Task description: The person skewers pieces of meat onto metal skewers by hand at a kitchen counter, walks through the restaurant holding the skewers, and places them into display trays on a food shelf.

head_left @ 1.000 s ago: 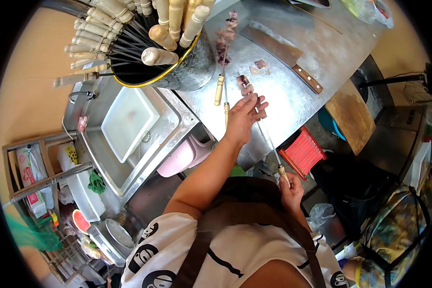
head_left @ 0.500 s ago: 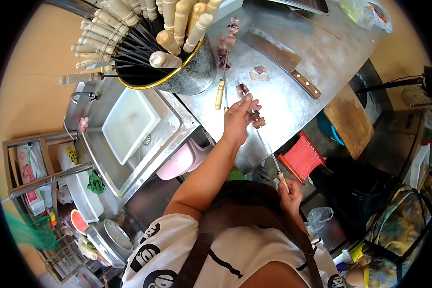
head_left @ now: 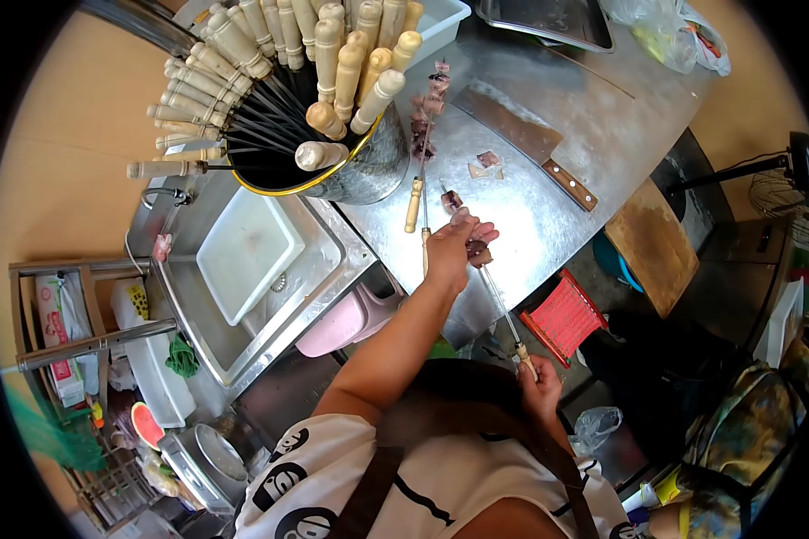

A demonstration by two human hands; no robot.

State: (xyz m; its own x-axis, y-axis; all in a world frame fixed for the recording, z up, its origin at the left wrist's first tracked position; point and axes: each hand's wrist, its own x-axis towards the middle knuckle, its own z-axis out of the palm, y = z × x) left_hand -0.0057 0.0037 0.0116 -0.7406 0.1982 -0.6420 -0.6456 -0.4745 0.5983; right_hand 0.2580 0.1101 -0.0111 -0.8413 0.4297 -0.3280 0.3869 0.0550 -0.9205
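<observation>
My left hand [head_left: 456, 251] is closed around meat chunks partway along a metal skewer, its fingers hiding some of them. One chunk [head_left: 451, 200] shows beyond the fingers towards the tip, and more meat [head_left: 479, 255] shows on the near side. My right hand [head_left: 539, 388] grips the wooden handle [head_left: 524, 357] of this same skewer, close to my apron. Further off on the steel table lie skewers loaded with meat [head_left: 422, 135], with wooden handles [head_left: 413, 205] pointing towards me. Small loose meat pieces [head_left: 486, 162] rest beside them.
A cleaver [head_left: 530, 139] lies on the steel table [head_left: 593, 99]. At left, a bucket [head_left: 377, 171] holds many wooden-handled skewers, above a sink [head_left: 324, 260] containing a white tray [head_left: 243, 260]. A red stool [head_left: 564, 319] and a wooden board [head_left: 653, 247] are at right.
The view has tilted, so the table and bucket sit lower in the picture. Both hands keep their hold on the skewer; the left has shifted slightly over the meat.
</observation>
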